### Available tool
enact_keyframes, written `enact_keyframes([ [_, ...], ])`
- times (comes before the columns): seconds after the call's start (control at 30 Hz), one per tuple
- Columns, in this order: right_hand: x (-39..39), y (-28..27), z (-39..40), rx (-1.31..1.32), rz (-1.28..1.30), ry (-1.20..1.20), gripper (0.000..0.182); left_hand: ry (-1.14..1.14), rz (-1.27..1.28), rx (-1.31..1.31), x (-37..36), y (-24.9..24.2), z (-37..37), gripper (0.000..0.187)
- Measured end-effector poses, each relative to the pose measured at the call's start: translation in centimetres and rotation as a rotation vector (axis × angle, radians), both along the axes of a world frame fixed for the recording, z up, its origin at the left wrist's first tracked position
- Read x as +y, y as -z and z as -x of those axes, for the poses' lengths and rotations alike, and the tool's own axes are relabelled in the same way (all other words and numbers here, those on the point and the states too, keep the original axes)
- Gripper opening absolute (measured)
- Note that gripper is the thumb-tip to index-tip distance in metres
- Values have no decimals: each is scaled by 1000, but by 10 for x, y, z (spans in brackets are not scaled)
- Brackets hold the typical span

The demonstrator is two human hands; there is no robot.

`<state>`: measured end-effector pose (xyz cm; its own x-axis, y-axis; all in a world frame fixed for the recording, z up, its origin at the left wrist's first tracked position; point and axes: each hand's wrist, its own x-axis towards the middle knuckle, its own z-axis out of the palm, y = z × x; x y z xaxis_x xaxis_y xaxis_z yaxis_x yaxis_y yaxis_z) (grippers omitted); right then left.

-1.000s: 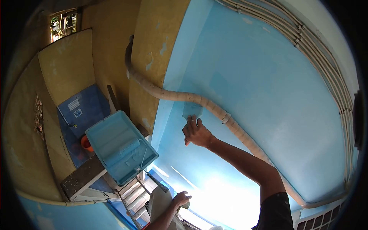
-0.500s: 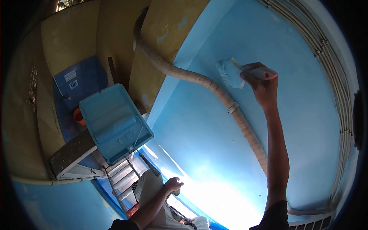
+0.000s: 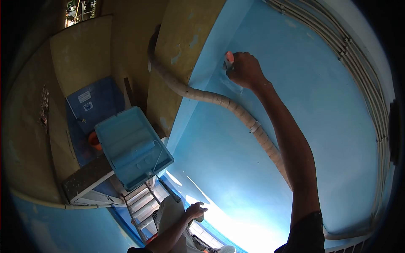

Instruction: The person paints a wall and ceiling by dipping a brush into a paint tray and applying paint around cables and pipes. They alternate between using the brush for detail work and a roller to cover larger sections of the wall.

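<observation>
Tool (image 3: 229, 58) in grip, my right hand (image 3: 248, 71) is up at the blue wall (image 3: 337, 114), fingers closed round the handle, whose reddish end shows on the side toward the corner. The working end is mostly hidden, so I can't tell whether it touches the wall; a wet-looking patch (image 3: 231, 86) shows just below. The corner edge is near on the left, and the wrapped pipe (image 3: 219, 99) curves past under the hand and behind my forearm, bounding the space below. To the right, I have open wall as far as the thin conduits (image 3: 358, 67). The tray (image 3: 122, 126) is well apart at lower left, tilted in view, a roller (image 3: 134, 152) lying in it, one corner above the ladder (image 3: 141, 206). My left hand (image 3: 196, 211) is low by the knee (image 3: 171, 211), fingers bent; I can't tell whether it holds anything. Half a second back, the tool was farther out on the wall, to the right; now it has come in toward the corner, while the left hand has stayed by the knee.
</observation>
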<state>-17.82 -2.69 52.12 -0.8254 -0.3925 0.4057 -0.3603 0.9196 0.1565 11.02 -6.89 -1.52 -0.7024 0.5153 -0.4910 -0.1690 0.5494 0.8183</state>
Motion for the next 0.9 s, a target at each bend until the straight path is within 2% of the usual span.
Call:
enact_keyframes([
  [0.03,-8,-13,-15,114,-61,2,18,-49,-55,11,-2,-11,3,64],
  [0.07,-14,-19,-25,121,-61,3,18,-96,-111,22,-4,-23,9,62],
  [0.13,-23,-25,-42,408,-157,-102,19,-164,-187,142,-9,-56,24,61],
  [0.17,-24,-19,-43,418,-161,-107,19,-172,-219,212,-12,-82,38,64],
  [0.23,-22,-1,-39,437,-160,-273,21,-247,-243,429,-25,-154,71,66],
  [0.27,-26,0,-42,218,4,-157,19,-299,-255,498,-34,-191,89,68],
  [0.33,-9,12,-23,182,56,-109,18,-464,-233,704,-50,-246,123,73],
  [0.37,2,17,-11,134,108,-62,17,-522,-180,754,-60,-274,139,77],
  [0.4,13,16,-1,163,202,-129,16,-577,-140,803,-72,-304,149,79],
  [0.47,17,-8,-2,215,236,-143,18,-598,-117,809,-95,-349,173,84],
  [0.53,12,-34,-4,358,272,-181,20,-654,-62,872,-110,-366,196,82],
  [0.7,-27,-100,-17,806,-51,-141,20,-709,-17,876,-120,-361,228,79],
  [0.73,-32,-96,-17,856,-135,-137,10,-700,14,895,-119,-358,230,79],
  [0.77,-33,-88,-14,860,-136,-138,10,-693,45,915,-119,-356,233,78],
  [0.8,-32,-75,-9,919,-311,-189,14,-695,42,920,-118,-353,235,78],
  [0.83,-29,-60,-4,974,-489,-239,26,-696,57,941,-118,-351,238,78],
  [0.9,-17,-25,6,911,-610,-164,38,-699,69,971,-119,-352,237,77],
])
